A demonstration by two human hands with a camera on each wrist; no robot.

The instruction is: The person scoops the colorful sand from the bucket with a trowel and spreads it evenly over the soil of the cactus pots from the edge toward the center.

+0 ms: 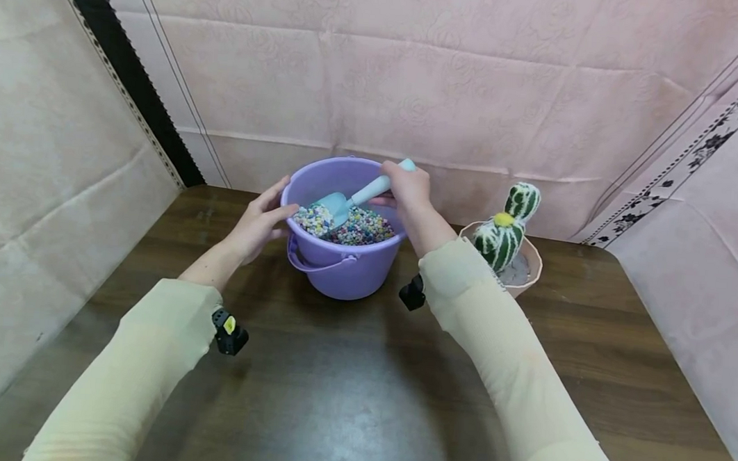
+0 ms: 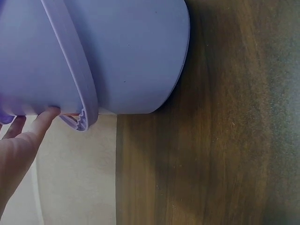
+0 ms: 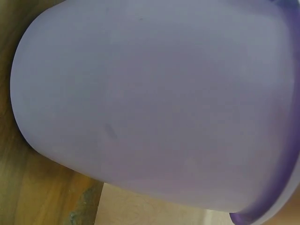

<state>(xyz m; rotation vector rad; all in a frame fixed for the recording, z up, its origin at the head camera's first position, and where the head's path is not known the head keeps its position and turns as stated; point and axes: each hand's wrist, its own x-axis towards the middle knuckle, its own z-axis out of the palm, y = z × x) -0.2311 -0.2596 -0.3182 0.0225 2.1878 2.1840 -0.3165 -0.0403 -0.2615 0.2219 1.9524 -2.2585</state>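
A purple bucket (image 1: 354, 275) stands upright on the wooden table, partly filled with small multicoloured beads (image 1: 365, 232). My left hand (image 1: 250, 226) holds the bucket at its left side, thumb at the rim and fingers along the outer wall. In the left wrist view, fingertips touch the purple wall near the bucket's handle (image 2: 77, 61). Over the bucket's right rim, my right hand (image 1: 408, 191) grips the handle of a light blue toy shovel (image 1: 339, 207), whose blade rests tilted among the beads. The right wrist view is filled by the bucket's wall (image 3: 140, 103); the right fingers are hidden there.
To the right, close to my right forearm, a green-and-white cactus (image 1: 496, 244) with a yellow flower stands in a pale pot (image 1: 533, 261). Pinkish cloth (image 1: 383, 85) hangs behind the table (image 1: 337, 368) and at both sides. A small black camera sits at each wrist.
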